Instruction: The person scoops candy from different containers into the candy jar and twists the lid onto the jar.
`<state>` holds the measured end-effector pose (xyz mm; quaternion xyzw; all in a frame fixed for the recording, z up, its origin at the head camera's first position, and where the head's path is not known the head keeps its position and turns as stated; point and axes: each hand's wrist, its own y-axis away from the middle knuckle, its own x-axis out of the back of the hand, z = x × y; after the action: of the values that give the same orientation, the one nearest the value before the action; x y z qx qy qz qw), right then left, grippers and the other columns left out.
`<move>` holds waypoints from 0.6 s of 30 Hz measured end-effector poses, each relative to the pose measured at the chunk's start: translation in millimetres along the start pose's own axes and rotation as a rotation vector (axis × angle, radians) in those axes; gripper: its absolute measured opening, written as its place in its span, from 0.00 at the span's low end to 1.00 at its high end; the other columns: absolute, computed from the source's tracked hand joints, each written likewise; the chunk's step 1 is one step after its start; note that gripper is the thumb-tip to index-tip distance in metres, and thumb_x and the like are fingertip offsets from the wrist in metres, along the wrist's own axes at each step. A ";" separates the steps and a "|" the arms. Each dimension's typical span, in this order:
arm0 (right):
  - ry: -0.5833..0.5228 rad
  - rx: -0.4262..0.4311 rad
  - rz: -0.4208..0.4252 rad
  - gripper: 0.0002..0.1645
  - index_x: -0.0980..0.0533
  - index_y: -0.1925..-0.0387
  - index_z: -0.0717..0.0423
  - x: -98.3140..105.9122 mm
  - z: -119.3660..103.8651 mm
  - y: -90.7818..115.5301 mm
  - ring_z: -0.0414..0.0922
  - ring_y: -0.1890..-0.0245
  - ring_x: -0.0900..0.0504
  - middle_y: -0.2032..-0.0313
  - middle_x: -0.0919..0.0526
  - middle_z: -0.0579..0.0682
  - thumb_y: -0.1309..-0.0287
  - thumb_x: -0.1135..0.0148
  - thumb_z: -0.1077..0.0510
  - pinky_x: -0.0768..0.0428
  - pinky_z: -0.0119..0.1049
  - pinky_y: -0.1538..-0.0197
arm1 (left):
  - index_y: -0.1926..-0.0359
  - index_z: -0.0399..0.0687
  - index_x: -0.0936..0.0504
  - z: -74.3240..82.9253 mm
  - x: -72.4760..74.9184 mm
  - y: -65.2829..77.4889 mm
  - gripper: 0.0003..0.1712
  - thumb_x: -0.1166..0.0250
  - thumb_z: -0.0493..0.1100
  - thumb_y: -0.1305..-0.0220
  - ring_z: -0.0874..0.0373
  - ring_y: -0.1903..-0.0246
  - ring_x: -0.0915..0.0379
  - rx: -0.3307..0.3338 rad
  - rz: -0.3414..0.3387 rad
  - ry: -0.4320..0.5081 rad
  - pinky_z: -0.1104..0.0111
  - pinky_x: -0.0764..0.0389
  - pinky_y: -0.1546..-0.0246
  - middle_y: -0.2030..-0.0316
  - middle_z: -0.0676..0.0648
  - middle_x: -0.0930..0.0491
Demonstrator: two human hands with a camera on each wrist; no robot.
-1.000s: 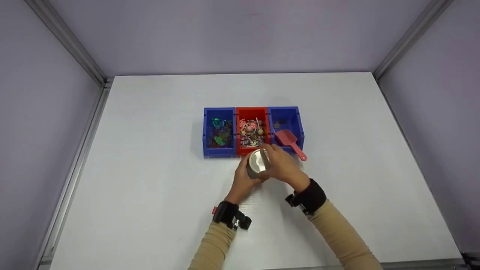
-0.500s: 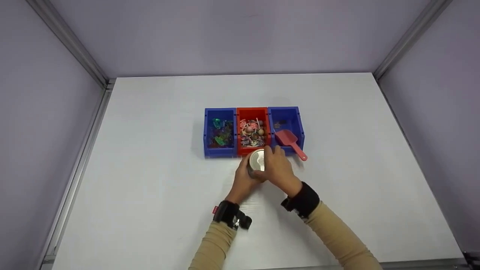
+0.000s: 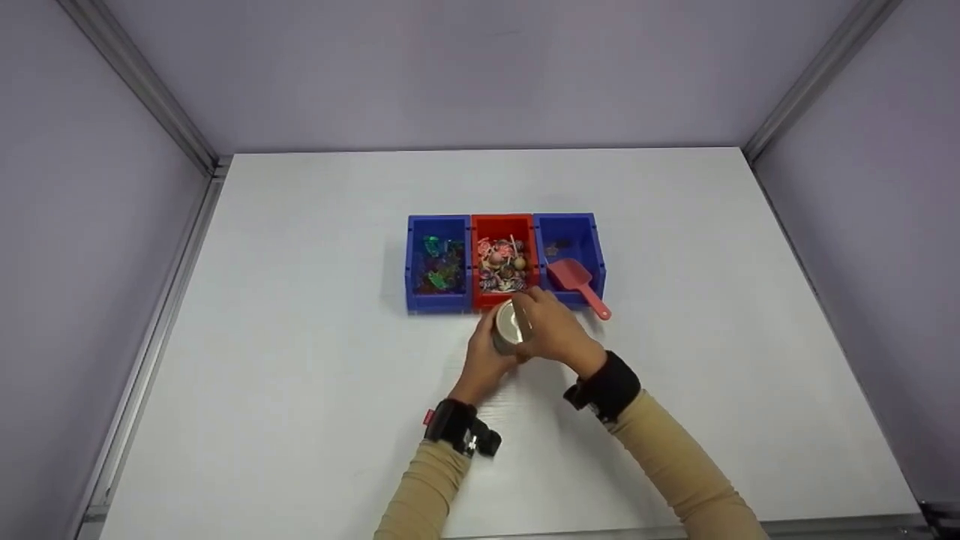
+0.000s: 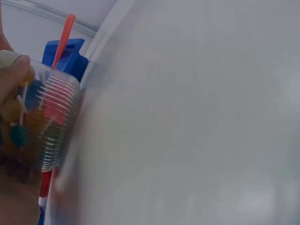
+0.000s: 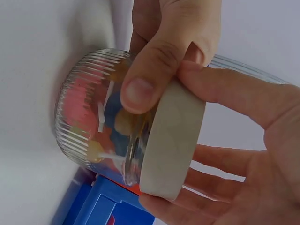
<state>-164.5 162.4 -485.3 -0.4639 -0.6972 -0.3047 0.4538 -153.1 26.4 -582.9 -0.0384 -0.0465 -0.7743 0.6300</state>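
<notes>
A clear ribbed jar [image 5: 96, 115] filled with colourful lollipops stands on the table. My left hand [image 3: 484, 366] grips its side, the thumb lying along the glass near the neck. A pale cream lid [image 5: 173, 140] covers the jar's mouth, and my right hand [image 3: 559, 334] holds the lid's rim between thumb and fingers. Just behind the jar is a red bin [image 3: 504, 225] with small lollipops in it. The head view shows little of the jar's body, since both hands surround it.
Left of the red bin, a blue bin [image 3: 439, 304] holds green and dark translucent pieces. On its right, another blue bin [image 3: 574, 225] carries a pink scoop [image 3: 574, 277] whose handle leans over the front edge. A white table [image 3: 300, 375] spreads around, walled at the back and sides.
My right hand has turned about the lid, its fingers shifting over the rim and back, and its wrist has moved slightly left. My left hand has stayed round the jar. The bins and scoop have not moved.
</notes>
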 end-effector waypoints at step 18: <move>0.158 -0.100 0.248 0.40 0.25 0.59 0.67 -14.7 -12.2 5.0 0.60 0.67 0.21 0.65 0.21 0.64 0.75 0.18 0.49 0.18 0.51 0.64 | 0.29 0.47 0.39 -1.5 -2.6 -0.1 0.50 0.27 0.34 0.55 0.47 0.29 0.42 -0.010 0.023 -0.031 0.52 0.38 0.27 0.31 0.43 0.35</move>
<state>-153.3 148.5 -493.8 -0.5429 -0.5806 -0.3165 0.5177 -152.7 28.8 -584.7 -0.0540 -0.0521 -0.7666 0.6377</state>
